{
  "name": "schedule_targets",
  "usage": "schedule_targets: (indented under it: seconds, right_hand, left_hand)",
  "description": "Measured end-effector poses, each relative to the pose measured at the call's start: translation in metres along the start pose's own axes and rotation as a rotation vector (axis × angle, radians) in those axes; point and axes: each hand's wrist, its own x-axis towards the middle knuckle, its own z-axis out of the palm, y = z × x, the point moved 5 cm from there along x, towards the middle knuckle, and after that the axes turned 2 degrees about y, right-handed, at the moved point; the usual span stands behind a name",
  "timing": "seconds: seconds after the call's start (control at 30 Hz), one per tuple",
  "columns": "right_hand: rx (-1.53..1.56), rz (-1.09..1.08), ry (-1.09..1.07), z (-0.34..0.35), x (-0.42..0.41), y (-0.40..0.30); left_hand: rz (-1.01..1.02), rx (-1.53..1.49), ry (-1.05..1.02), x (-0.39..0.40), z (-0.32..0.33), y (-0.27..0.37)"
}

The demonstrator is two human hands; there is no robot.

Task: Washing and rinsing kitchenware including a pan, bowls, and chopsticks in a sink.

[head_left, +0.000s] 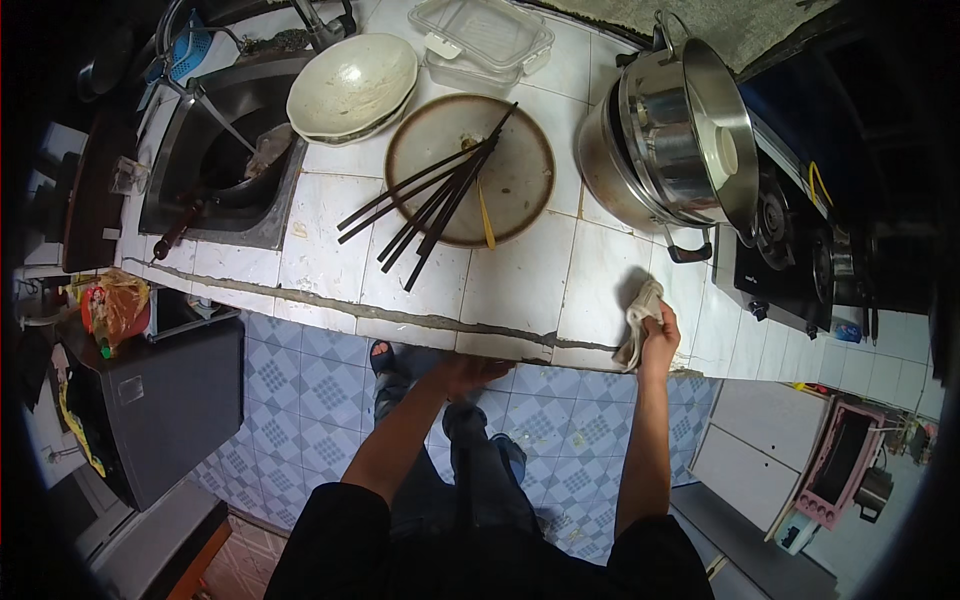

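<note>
My right hand [661,334] grips a crumpled beige cloth [643,311] over the front right part of the white tiled counter [517,285]. At the counter's front edge, my left hand [477,375] is partly hidden under the rim; whether it holds anything does not show. A brown-rimmed plate [525,172] lies in the middle of the counter. Several dark chopsticks [439,202] and a yellow-handled utensil [486,217] rest across it, the chopsticks sticking out past its rim towards me.
Stacked steel pots [660,142] stand right of the plate, beside a gas stove [780,277]. Cream bowls [352,86] and clear lidded containers [484,37] sit at the back. Left is a steel sink [262,232] holding a wooden-handled pan [180,229]. A pink toaster oven [840,465] stands lower right.
</note>
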Motion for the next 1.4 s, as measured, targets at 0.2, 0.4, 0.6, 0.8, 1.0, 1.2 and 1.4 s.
schedule_targets:
  seconds: [0.2,0.4,0.6,0.8,1.0,1.2,1.4]
  right_hand:
    - [-0.153,-0.505,-0.12,0.095,-0.049,-0.001]
    - [-0.51,-0.668,-0.314,0.231,-0.16,-0.022]
    - [-0.228,-0.524,-0.061,0.18,-0.121,-0.021]
    - [-0.449,-0.349,0.329,0.19,-0.095,-0.025]
    - [-0.513,-0.427,0.182,0.304,-0.156,-0.026]
    - [-0.418,-0.587,0.036,0.405,-0.138,-0.054]
    - [-0.344,-0.643,-0.497,0.48,-0.097,-0.077]
  left_hand:
    - [0.142,0.159,0.063,0.0,-0.035,0.011]
    - [0.515,0.449,0.051,-0.029,-0.053,0.02]
    - [0.311,0.095,0.218,-0.051,-0.026,0.041]
    - [0.329,-0.008,0.199,-0.102,-0.039,0.082]
    - [0.291,0.069,0.121,-0.167,-0.045,0.132]
    - [0.182,0.164,0.171,-0.213,-0.059,0.183]
    - [0.168,0.184,0.136,-0.217,-0.04,0.2]
